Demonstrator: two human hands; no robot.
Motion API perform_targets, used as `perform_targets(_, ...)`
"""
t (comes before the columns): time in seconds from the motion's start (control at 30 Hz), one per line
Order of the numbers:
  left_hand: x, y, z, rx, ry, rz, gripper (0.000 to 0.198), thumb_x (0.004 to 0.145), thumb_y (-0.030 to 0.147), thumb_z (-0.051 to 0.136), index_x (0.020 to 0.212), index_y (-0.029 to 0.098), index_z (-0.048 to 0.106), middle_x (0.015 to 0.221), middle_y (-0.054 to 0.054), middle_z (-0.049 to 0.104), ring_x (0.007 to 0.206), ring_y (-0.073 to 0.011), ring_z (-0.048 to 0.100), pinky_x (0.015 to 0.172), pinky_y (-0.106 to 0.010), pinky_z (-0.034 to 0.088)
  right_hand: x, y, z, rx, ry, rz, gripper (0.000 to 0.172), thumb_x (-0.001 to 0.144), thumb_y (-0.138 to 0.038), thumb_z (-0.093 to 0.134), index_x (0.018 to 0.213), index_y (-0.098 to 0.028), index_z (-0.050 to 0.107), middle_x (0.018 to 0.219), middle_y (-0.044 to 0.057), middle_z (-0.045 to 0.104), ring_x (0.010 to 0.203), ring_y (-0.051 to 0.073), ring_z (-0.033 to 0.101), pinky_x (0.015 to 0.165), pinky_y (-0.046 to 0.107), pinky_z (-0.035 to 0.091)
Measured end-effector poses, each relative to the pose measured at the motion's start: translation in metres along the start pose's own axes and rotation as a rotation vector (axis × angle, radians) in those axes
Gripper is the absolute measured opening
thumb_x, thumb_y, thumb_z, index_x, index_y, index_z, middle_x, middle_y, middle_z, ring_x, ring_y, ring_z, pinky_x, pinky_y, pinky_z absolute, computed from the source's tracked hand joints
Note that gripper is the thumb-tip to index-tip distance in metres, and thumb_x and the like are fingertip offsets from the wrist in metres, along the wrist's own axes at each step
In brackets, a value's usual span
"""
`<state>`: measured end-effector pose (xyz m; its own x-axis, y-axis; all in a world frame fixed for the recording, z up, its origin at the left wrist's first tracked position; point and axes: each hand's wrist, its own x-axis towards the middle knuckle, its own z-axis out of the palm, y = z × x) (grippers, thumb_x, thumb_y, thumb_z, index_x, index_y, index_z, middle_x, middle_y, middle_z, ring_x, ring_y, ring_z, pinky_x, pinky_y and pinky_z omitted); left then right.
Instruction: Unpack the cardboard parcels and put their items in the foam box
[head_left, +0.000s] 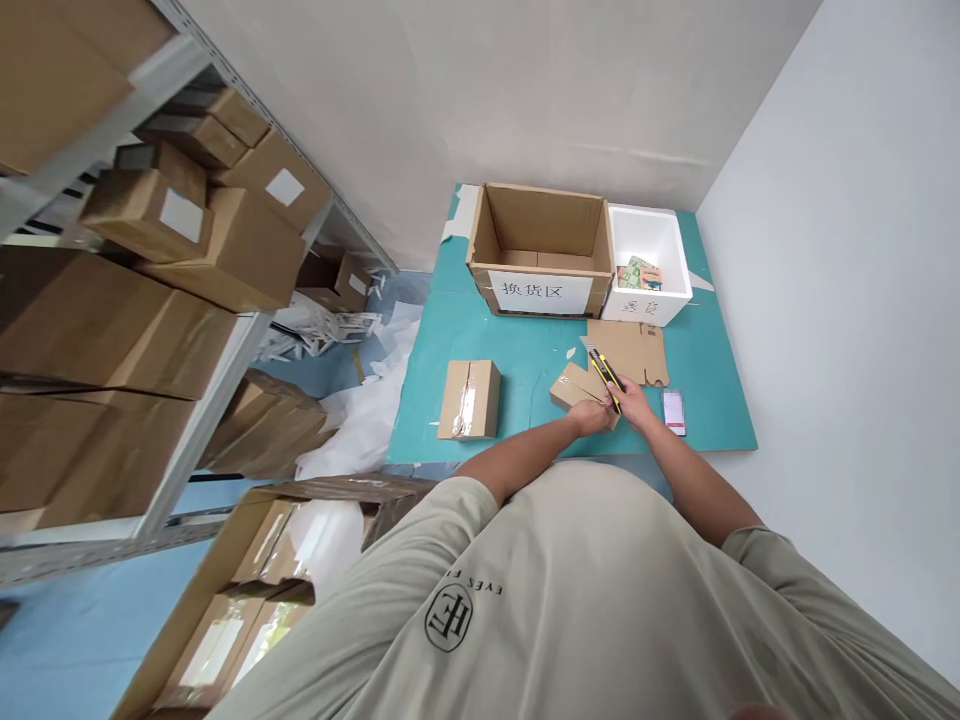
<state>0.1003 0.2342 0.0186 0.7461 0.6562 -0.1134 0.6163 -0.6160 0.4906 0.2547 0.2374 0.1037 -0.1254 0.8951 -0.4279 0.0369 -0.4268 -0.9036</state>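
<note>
Clock centred on the small carton (574,386), 12 = far edge. Carton lies near the close edge of the surface (517,350), set at an angle, top seam showing.

Left hand (590,417) at 6, fingers curled against its near side; can't tell if they're pinching the cardboard or just bracing it. Right hand (634,402) between 3 and 4, fingers wrapped round a yellow-and-black utility knife (604,373). Knife slants over the carton's right part, blade out, tip toward 11. Hands close together; can't tell if they touch.

Flattened cardboard (634,345) at 2, just beyond the knife. Phone (673,412) between 3 and 4, past the right hand, screen lit. Taped carton (468,400) at 9, well apart, shiny tape along the top seam.

Big open carton (551,292) between 11 and 12, white handwritten label on its front. White foam bin (647,308) at 1, right beside it, colourful packets (640,273) inside.

Off the surface: shelving (202,400) stacked with cartons between 9 and 10; large carton (199,590) at 8, holding smaller boxes (217,640).
</note>
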Motion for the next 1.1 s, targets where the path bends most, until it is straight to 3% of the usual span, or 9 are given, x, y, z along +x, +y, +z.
perform_targets(0.1,0.001,-0.023,-0.023,-0.007,-0.033,-0.075,0.067,0.086,0.022,0.088,0.152,0.016,0.074,0.147,-0.028,0.074,0.143,-0.0457,0.069,0.124,-0.06,0.051,0.001,-0.01,-0.016,0.017,0.089,0.016,0.029,0.099,-0.044,0.083,0.111,-0.029,0.062,0.086,-0.004,0.076,0.076,0.017,0.074,0.074,0.028,0.06)
perform_targets(0.2,-0.017,-0.062,-0.044,-0.07,0.066,-0.196,0.124,0.067,0.03,0.104,0.178,0.022,0.049,0.184,-0.027,0.043,0.173,-0.0531,0.034,0.141,-0.065,0.027,-0.003,-0.014,-0.031,-0.023,0.131,0.029,0.028,0.101,-0.043,0.081,0.115,-0.03,0.06,0.078,-0.007,0.07,0.063,0.015,0.065,0.065,0.025,0.055)
perform_targets(0.27,-0.03,-0.089,-0.054,-0.06,0.001,-0.262,0.141,0.063,0.033,0.105,0.185,0.025,0.035,0.194,-0.023,0.027,0.18,-0.0548,0.017,0.143,-0.07,0.018,-0.006,-0.014,-0.036,-0.088,0.1,0.013,0.028,0.104,-0.048,0.077,0.118,-0.03,0.062,0.072,-0.009,0.065,0.056,0.014,0.058,0.059,0.024,0.051)
perform_targets(0.4,-0.046,-0.123,-0.056,-0.059,-0.042,-0.228,0.144,0.067,0.036,0.099,0.188,0.023,0.023,0.192,-0.024,0.031,0.177,-0.0504,0.03,0.143,-0.062,0.027,-0.012,-0.004,-0.035,-0.271,-0.016,-0.031,0.04,0.107,-0.06,0.07,0.127,-0.027,0.065,0.073,-0.007,0.066,0.056,0.016,0.06,0.058,0.026,0.053)
perform_targets(0.5,-0.058,-0.128,-0.041,-0.114,0.007,-0.253,0.158,0.063,0.039,0.103,0.19,0.016,0.013,0.19,-0.029,0.032,0.172,-0.0508,0.041,0.14,-0.057,0.035,-0.014,0.005,-0.032,-0.461,-0.068,-0.031,0.039,0.11,-0.057,0.065,0.132,-0.024,0.066,0.092,0.001,0.08,0.064,0.017,0.068,0.067,0.029,0.059)
perform_targets(0.6,-0.079,-0.124,-0.014,-0.245,0.137,-0.365,0.172,0.06,0.049,0.109,0.19,0.016,0.002,0.192,-0.03,0.026,0.177,-0.0502,0.034,0.143,-0.056,0.033,-0.015,0.008,-0.03,-0.766,-0.147,-0.033,0.036,0.116,-0.045,0.058,0.142,-0.022,0.067,0.114,0.009,0.086,0.082,0.022,0.078,0.08,0.033,0.062)
perform_targets(0.73,-0.11,-0.113,0.025,-0.433,0.349,-0.582,0.176,0.065,0.063,0.11,0.191,0.02,-0.006,0.193,-0.03,0.025,0.179,-0.0481,0.029,0.143,-0.059,0.033,-0.01,-0.002,-0.02,-1.225,-0.274,-0.106,0.045,0.119,-0.037,0.055,0.16,-0.022,0.066,0.144,0.016,0.083,0.125,0.033,0.079,0.101,0.037,0.06)
perform_targets(0.83,-0.128,-0.107,0.042,-0.505,0.371,-0.637,0.178,0.065,0.061,0.111,0.191,0.02,-0.008,0.192,-0.031,0.026,0.179,-0.0475,0.03,0.144,-0.059,0.033,0.001,-0.018,-0.004,-1.448,-0.366,-0.149,0.049,0.121,-0.038,0.05,0.166,-0.025,0.064,0.157,0.015,0.077,0.137,0.035,0.075,0.105,0.039,0.058)
perform_targets(1.1,-0.147,-0.119,0.019,-0.393,0.381,-0.647,0.168,0.071,0.057,0.109,0.192,0.021,-0.001,0.189,-0.028,0.036,0.176,-0.0465,0.038,0.14,-0.058,0.04,0.029,-0.054,0.027,-1.704,-0.469,-0.188,0.046,0.122,-0.037,0.045,0.162,-0.027,0.066,0.146,0.015,0.082,0.132,0.032,0.076,0.098,0.037,0.055)
